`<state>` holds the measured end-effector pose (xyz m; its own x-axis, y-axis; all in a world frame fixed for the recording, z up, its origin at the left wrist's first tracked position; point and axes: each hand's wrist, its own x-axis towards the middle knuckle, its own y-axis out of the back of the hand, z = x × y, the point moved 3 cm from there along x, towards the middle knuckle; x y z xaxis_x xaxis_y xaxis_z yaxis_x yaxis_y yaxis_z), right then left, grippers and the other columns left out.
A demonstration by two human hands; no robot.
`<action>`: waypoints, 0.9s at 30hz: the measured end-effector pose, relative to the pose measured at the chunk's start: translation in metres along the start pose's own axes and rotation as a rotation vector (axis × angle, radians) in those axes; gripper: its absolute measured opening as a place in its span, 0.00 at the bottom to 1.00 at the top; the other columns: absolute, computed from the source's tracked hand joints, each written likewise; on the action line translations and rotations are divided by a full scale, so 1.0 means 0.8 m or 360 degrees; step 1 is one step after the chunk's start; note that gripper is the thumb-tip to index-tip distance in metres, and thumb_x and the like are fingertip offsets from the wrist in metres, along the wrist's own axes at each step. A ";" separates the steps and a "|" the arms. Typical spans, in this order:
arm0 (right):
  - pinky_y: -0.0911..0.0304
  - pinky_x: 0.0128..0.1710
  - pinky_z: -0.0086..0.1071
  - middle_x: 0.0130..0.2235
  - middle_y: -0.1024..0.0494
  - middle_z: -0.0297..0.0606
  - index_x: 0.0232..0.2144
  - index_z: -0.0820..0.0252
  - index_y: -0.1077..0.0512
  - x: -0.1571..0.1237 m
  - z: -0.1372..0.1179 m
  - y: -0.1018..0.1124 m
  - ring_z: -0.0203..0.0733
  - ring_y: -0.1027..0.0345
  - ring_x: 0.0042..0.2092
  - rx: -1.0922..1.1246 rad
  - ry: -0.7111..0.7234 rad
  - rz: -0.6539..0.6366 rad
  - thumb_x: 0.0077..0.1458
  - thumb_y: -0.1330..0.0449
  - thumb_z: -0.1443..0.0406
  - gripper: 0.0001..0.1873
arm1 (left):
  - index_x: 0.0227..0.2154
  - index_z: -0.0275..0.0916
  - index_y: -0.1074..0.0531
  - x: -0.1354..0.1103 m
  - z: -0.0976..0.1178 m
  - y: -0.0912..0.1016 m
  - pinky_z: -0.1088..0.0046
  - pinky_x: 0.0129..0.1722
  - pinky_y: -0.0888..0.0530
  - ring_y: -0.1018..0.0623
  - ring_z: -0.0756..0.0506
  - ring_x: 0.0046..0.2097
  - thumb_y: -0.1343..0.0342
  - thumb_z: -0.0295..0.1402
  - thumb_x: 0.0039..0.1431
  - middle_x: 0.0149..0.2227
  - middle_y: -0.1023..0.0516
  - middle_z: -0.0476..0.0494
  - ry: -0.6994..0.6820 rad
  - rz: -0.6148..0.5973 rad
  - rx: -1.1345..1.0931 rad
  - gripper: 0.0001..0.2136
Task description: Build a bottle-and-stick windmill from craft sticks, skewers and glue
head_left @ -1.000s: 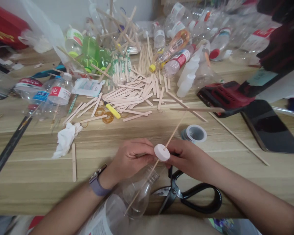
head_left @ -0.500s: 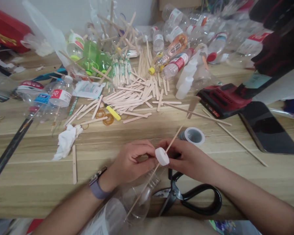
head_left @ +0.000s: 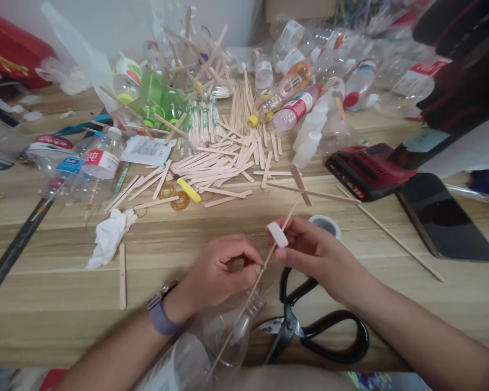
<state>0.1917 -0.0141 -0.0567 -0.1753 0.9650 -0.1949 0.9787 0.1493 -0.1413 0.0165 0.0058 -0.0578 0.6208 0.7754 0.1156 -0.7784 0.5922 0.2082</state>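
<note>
A thin wooden skewer point(head_left: 238, 321) slants up out of the neck of a cut clear plastic bottle point(head_left: 232, 347) and through a white bottle cap point(head_left: 277, 234). Crossed flat wooden sticks point(head_left: 300, 187) appear at its upper end. My left hand point(head_left: 228, 269) pinches the skewer below the cap, beside a tiny green spot too small to name. Higher up, my right hand point(head_left: 312, 247) holds the cap between thumb and fingers. Black-handled scissors point(head_left: 289, 323) lie under my right wrist.
Craft sticks point(head_left: 224, 163) are heaped mid-table, near a yellow-handled tool point(head_left: 188, 190). Plastic bottles point(head_left: 295, 108) crowd the back. To the right are a cordless drill point(head_left: 370, 168) and a phone point(head_left: 448, 217). A tape roll point(head_left: 325, 226) sits behind my right hand; crumpled tissue point(head_left: 110, 236) lies left.
My right hand has slid the white cap up the skewer, away from my left hand. The crossed sticks have turned and shifted left. A small green spot now shows at my left fingertips.
</note>
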 end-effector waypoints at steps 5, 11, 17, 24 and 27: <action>0.41 0.30 0.26 0.27 0.31 0.29 0.32 0.57 0.27 0.003 -0.002 0.009 0.32 0.39 0.28 0.0455 -0.0090 0.0222 0.50 0.31 0.56 0.13 | 0.28 0.38 0.26 0.001 0.001 0.000 0.78 0.32 0.33 0.28 0.52 0.31 0.44 0.21 0.54 0.28 0.27 0.51 -0.0029 -0.0009 -0.0023 0.06; 0.41 0.30 0.26 0.29 0.30 0.31 0.36 0.59 0.27 -0.001 -0.001 0.008 0.31 0.37 0.30 0.0562 -0.0180 0.0125 0.51 0.31 0.58 0.14 | 0.28 0.38 0.27 0.003 -0.004 0.000 0.78 0.31 0.35 0.30 0.52 0.30 0.44 0.22 0.55 0.28 0.28 0.51 -0.0004 0.0020 -0.0055 0.05; 0.40 0.31 0.29 0.31 0.29 0.32 0.40 0.58 0.29 -0.004 -0.003 0.006 0.34 0.36 0.31 0.0463 -0.0165 0.0125 0.52 0.33 0.58 0.16 | 0.26 0.38 0.28 0.002 -0.008 0.000 0.76 0.30 0.35 0.30 0.50 0.30 0.44 0.27 0.56 0.27 0.29 0.49 0.0101 0.0005 -0.0076 0.04; 0.40 0.32 0.31 0.32 0.26 0.34 0.46 0.59 0.30 -0.004 -0.005 0.003 0.35 0.35 0.30 0.0219 -0.0161 0.0056 0.54 0.36 0.55 0.21 | 0.25 0.37 0.30 0.005 -0.014 0.001 0.77 0.28 0.37 0.33 0.51 0.28 0.44 0.31 0.56 0.25 0.32 0.51 0.0244 0.0044 -0.0216 0.06; 0.41 0.31 0.30 0.29 0.27 0.32 0.42 0.59 0.28 -0.005 -0.005 0.003 0.34 0.36 0.29 0.0112 -0.0180 0.0014 0.54 0.36 0.54 0.18 | 0.25 0.37 0.31 0.005 -0.017 0.002 0.76 0.28 0.37 0.34 0.51 0.28 0.43 0.33 0.56 0.25 0.32 0.52 0.0325 0.0045 -0.0307 0.07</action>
<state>0.1951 -0.0170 -0.0525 -0.1816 0.9351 -0.3043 0.9710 0.1216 -0.2060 0.0168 0.0132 -0.0705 0.5823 0.8086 -0.0835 -0.8105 0.5854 0.0166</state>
